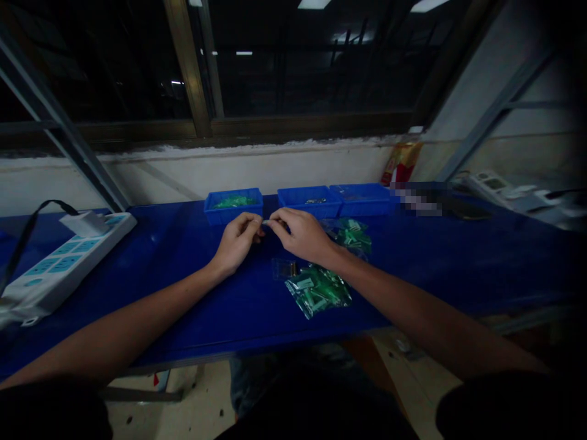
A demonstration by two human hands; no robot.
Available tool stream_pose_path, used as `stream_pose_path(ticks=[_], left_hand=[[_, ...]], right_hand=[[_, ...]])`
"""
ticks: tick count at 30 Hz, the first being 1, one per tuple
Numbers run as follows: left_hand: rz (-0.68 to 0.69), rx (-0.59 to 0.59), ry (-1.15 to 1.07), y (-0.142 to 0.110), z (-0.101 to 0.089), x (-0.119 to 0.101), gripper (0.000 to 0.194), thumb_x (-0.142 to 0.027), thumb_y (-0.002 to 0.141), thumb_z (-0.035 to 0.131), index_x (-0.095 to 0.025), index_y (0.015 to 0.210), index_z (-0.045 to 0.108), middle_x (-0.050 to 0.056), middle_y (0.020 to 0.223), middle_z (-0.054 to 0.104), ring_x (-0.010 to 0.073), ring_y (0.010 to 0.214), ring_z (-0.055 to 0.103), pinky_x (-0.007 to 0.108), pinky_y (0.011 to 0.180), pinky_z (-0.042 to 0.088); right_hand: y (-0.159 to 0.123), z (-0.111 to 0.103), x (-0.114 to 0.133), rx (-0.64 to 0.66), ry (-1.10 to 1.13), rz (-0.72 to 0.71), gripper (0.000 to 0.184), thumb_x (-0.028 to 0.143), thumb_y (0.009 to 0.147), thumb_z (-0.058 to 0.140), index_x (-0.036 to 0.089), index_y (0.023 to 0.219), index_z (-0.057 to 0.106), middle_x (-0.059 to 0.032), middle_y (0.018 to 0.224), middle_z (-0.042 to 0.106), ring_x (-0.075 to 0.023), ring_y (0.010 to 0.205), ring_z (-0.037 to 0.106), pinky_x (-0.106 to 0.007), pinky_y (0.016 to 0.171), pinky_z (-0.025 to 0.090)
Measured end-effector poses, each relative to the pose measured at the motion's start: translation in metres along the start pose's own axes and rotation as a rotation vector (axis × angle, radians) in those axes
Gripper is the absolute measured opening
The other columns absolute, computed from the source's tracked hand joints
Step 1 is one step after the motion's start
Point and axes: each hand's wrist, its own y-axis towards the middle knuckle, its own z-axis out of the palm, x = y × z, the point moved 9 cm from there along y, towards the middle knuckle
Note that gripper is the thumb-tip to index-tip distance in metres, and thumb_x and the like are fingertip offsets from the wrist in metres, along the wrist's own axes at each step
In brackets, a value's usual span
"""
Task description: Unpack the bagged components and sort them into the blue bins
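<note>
My left hand (238,240) and my right hand (299,231) meet over the blue table, fingers pinched around a small pale piece (266,223) between them. The piece is too small and dim to name. Below my right hand lies a pile of clear bags with green contents (320,290). Beside that pile is a small clear bag with brownish metal pieces (285,269). More green-filled bags (354,235) lie beyond my right wrist.
Along the wall stand a blue bin of green pieces (233,201), a blue bin with small metal parts (303,197) and another blue bin (364,200). A white power strip (68,263) with a plugged-in adapter lies at left. A red and gold packet (402,164) and a dark flat object (465,209) are at right.
</note>
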Motion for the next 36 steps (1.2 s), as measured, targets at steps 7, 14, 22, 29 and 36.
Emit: stream_pose_path(ticks=[7,14,22,29,36], left_hand=[[0.036,0.062,-0.026,-0.003,0.006,-0.006,0.017,-0.029,0.076,0.059,-0.017,0.086,0.054,-0.002,0.067,0.055,0.0080,0.058,0.050,0.021,0.055,0.040],[-0.026,0.030,0.005,-0.001,0.002,0.001,0.030,-0.039,0.083,0.048,-0.015,0.067,0.053,-0.001,0.059,0.051,0.0080,0.054,0.048,0.021,0.053,0.038],[-0.022,0.082,-0.083,-0.002,0.008,-0.002,0.025,-0.030,0.074,0.063,-0.018,0.092,0.050,-0.004,0.068,0.055,0.0072,0.056,0.051,0.019,0.052,0.040],[-0.067,0.051,-0.065,-0.001,0.004,0.008,0.019,-0.033,0.079,0.056,-0.015,0.083,0.054,-0.001,0.062,0.057,0.0075,0.053,0.052,0.019,0.052,0.040],[-0.106,0.134,0.033,-0.001,0.011,0.010,0.038,-0.046,0.086,0.040,-0.014,0.072,0.056,0.001,0.057,0.057,0.0101,0.051,0.051,0.022,0.052,0.039]], right_hand=[[0.001,0.000,-0.004,0.008,-0.018,0.017,0.026,0.030,0.088,0.034,0.018,0.076,0.054,-0.0039,0.071,0.057,-0.0146,0.067,0.052,-0.029,0.061,0.035],[0.000,-0.002,0.002,0.012,0.043,-0.025,0.017,0.025,0.081,0.046,0.018,0.095,0.050,-0.0013,0.074,0.055,-0.0134,0.067,0.050,-0.028,0.062,0.035],[0.001,0.002,-0.006,0.040,-0.015,0.046,0.023,0.029,0.087,0.036,0.017,0.079,0.054,-0.0047,0.073,0.060,-0.0142,0.066,0.053,-0.028,0.060,0.035],[0.000,0.006,-0.008,0.068,0.038,0.044,0.022,0.032,0.086,0.041,0.017,0.094,0.054,-0.0023,0.072,0.058,-0.0136,0.066,0.052,-0.027,0.062,0.035],[0.002,0.001,0.001,0.072,0.024,-0.077,0.015,0.027,0.084,0.043,0.018,0.090,0.053,-0.0019,0.077,0.056,-0.0136,0.071,0.051,-0.027,0.066,0.037]])
